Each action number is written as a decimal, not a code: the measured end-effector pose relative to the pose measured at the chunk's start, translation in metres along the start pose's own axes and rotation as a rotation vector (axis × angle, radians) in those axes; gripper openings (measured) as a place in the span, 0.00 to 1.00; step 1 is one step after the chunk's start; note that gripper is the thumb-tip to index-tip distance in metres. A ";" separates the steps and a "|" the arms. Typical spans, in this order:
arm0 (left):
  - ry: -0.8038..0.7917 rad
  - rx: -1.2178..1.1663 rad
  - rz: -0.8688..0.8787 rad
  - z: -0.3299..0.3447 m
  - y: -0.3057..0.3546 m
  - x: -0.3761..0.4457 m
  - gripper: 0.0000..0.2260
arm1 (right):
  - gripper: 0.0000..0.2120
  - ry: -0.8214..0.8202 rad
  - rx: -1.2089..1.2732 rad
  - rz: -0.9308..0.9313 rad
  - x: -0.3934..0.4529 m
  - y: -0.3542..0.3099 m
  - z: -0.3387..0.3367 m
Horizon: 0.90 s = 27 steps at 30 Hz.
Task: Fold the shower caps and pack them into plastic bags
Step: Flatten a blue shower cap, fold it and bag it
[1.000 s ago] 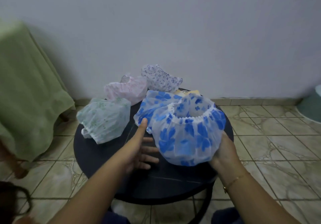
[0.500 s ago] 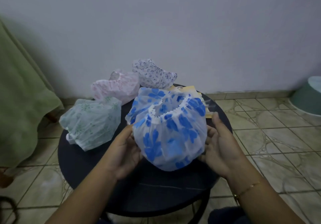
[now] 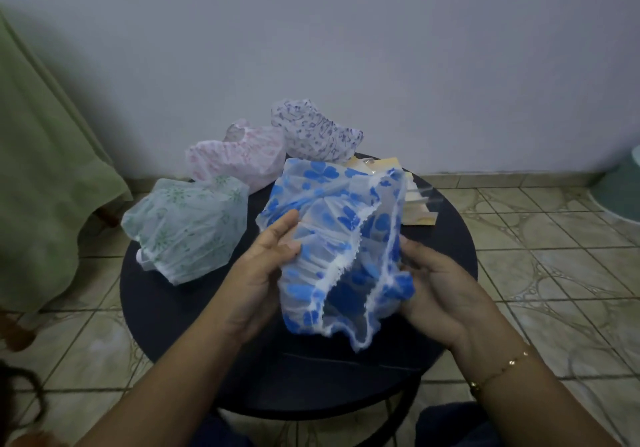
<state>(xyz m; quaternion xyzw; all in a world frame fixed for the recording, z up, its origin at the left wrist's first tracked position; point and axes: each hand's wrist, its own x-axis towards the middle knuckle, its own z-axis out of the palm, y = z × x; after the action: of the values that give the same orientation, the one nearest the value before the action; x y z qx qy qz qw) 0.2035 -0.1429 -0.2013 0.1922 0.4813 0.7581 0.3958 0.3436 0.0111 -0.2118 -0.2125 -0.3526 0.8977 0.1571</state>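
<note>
the blue-flowered shower cap (image 3: pixel 332 238) is held up above the near half of the round dark worktop (image 3: pixel 166 308), tipped so its frilled white elastic opening faces the camera and shows the inside. the left hand (image 3: pixel 263 266) is on the cap's left side, thumb lying along the outer plastic and fingers curled round the gathered edge, gripping it. the right hand (image 3: pixel 433 280) is at the cap's right side, palm turned inward with fingers cupped under the bunched plastic; it seems to hold the fabric, though the cap hides the fingertips. a thin gold bracelet (image 3: pixel 498 370) sits on the right wrist. taking the blue cap as the landmark: a second blue-patterned cap (image 3: pixel 311 176) lies just behind it, partly covered by it; a green-printed cap (image 3: pixel 187 228) rests on the worktop to its left, near but apart from the left hand; a pink-printed cap (image 3: pixel 235 159) sits behind and left of it, touching the green one; a purple-printed cap (image 3: pixel 315 134) stands behind it at the far edge of the worktop. behind and right of the blue cap lies a small stack of clear plastic bags (image 3: pixel 419 204) with pale yellow cards, flat on the worktop. far to the left of the blue cap a green cloth (image 3: pixel 41 155) hangs down to the tiled floor (image 3: pixel 540 231).
</note>
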 end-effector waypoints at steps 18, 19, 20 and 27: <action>0.499 0.304 -0.091 -0.042 -0.007 0.022 0.13 | 0.05 0.501 -0.220 -0.235 -0.001 -0.010 -0.036; 0.535 0.371 -0.078 -0.047 -0.008 0.024 0.13 | 0.05 0.552 -0.263 -0.251 0.000 -0.013 -0.040; 0.569 0.478 -0.056 -0.049 -0.009 0.023 0.14 | 0.06 0.597 -0.311 -0.257 -0.001 -0.015 -0.043; 0.554 1.319 -0.091 -0.062 -0.018 0.022 0.17 | 0.05 0.814 -1.060 -0.266 -0.005 -0.023 -0.062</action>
<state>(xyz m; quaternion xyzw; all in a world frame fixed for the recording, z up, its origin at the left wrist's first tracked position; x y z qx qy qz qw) 0.1558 -0.1573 -0.2480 0.1717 0.9296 0.3130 0.0914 0.3811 0.0601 -0.2352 -0.5364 -0.6807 0.4253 0.2608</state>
